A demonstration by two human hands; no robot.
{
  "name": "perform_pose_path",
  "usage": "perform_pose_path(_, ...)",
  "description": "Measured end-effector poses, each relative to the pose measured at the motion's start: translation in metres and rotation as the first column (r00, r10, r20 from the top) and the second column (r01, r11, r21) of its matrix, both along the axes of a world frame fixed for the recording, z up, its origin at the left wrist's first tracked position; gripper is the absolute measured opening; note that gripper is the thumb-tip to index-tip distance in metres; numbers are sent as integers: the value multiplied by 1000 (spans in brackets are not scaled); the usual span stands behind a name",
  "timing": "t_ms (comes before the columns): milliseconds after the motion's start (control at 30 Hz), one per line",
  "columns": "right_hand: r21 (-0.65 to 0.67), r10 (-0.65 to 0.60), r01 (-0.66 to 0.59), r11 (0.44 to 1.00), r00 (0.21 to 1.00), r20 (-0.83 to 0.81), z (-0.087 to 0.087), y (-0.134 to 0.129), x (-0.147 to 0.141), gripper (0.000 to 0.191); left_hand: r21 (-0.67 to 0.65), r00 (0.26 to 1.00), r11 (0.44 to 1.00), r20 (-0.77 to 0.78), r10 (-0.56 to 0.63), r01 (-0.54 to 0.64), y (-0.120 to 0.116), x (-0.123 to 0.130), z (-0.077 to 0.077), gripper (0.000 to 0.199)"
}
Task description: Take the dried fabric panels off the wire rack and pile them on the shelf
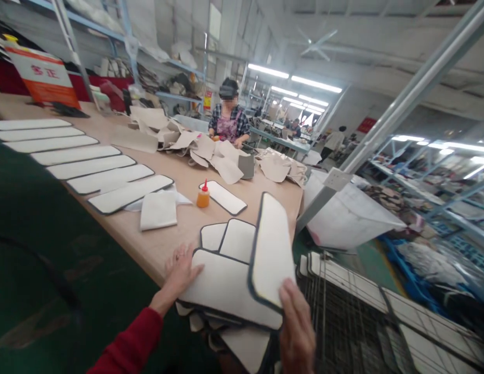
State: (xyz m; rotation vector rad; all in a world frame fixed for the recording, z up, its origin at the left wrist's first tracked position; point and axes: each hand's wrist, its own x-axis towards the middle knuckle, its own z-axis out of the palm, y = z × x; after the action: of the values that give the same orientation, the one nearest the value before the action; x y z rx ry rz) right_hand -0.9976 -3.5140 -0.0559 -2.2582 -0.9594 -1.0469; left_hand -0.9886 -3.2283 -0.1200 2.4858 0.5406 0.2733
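Note:
Several white rounded panels with dark edging lie in a pile (pixel 222 283) at the near corner of the table. My right hand (pixel 298 324) grips the lower right edge of one white panel (pixel 271 244), which is tilted up over the pile. With fingers spread, my left hand (pixel 181 270) rests at the pile's left end, its thumb touching the top panel. Beyond the pile stands a small bottle of orange liquid with a red nozzle (pixel 203 195). A single edged panel (pixel 226 198) lies flat beside it.
A row of edged panels (pixel 97 169) runs along the table's left side, near a folded white cloth (pixel 159 210). Loose beige pieces (pixel 210 150) are heaped before a co-worker (pixel 229 117). Right are a metal post (pixel 323 192), a white sack (pixel 347 213) and a wire rack (pixel 354 311).

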Motion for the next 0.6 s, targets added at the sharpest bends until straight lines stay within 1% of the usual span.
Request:
perform_pose_path(33,-52,27,-29,998,999,-37,-22,11,-3,60,-27,1000,1000,3,3,-2,11,1,-4,54)
perform_pose_path(67,-94,36,-43,995,997,-75,-43,18,-7,61,-56,1000,998,16,-23,24,19,1,-7,53)
perform_pose_path(133,-115,19,-36,993,990,-141,-78,23,-16,62,-121,996,990,58,-70,76,29,2,-8,53)
perform_pose_path(167,-99,5,-22,995,985,-174,-90,22,-21,62,-155,993,983,82,-86,98,32,4,-6,54)
perform_pose_path(233,-42,-14,5,999,972,-235,-103,21,-27,64,-217,984,966,137,-111,139,36,12,-1,55)
perform_pose_path(300,-9,-19,17,1000,953,-302,-106,22,-29,68,-245,974,955,191,-122,168,40,26,7,51)
perform_pose_path(333,-15,-22,18,1000,941,-337,-105,26,-30,70,-244,969,954,214,-124,176,42,33,12,49)
perform_pose_path(400,-78,-30,-4,997,902,-430,-101,38,-34,74,-218,961,958,241,-133,187,41,47,22,46)
perform_pose_path(467,-156,-8,-92,984,838,-546,-92,55,-40,76,-174,957,965,246,-153,199,32,55,28,43)
perform_pose_path(533,-155,56,-202,967,765,-642,-75,67,-44,79,-131,949,964,249,-194,232,17,58,26,47)
perform_pose_path(567,-130,84,-222,966,748,-659,-65,66,-44,80,-92,934,956,257,-249,280,11,58,20,48)
perform_pose_path(600,-110,87,-206,972,757,-647,-54,59,-42,79,-86,902,925,271,-336,370,5,60,12,48)
